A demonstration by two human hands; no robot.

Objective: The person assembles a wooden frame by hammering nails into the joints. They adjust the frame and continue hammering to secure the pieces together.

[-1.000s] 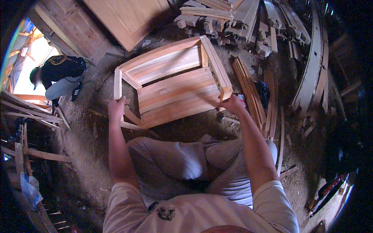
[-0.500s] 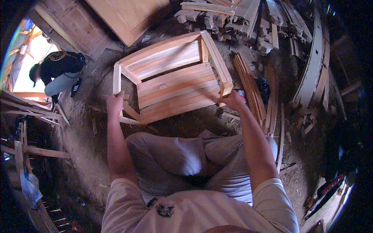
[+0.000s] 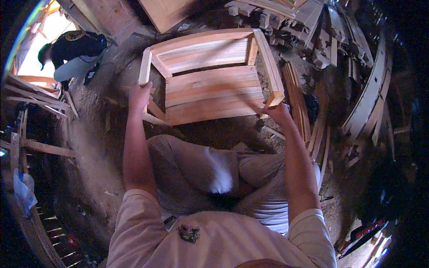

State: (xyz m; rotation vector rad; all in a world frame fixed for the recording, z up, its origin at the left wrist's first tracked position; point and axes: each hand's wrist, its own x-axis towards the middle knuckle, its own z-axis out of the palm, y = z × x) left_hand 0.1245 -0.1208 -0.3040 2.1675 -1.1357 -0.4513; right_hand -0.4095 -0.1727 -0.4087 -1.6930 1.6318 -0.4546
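Observation:
In front of my crossed legs stands a small bare-wood bench (image 3: 214, 96) with a slatted seat, a slatted back and an armrest on each side. My left hand (image 3: 140, 95) is closed around the front of the left armrest frame (image 3: 145, 67), just below its end. On the other side, my right hand (image 3: 279, 113) grips the frame under the front end of the right armrest (image 3: 269, 67). Both arms are stretched forward. The fingers of each hand are partly hidden by the wood.
A person (image 3: 80, 51) in dark clothes bends down at the far left, near a bright opening. Wood offcuts (image 3: 317, 49) are heaped at the far right, and long strips (image 3: 297, 102) lie beside the bench. A large panel (image 3: 167, 11) is behind it.
My view has turned a little, so the surroundings sit differently in the picture. The bench looks more level, and both hands keep their hold on its frame.

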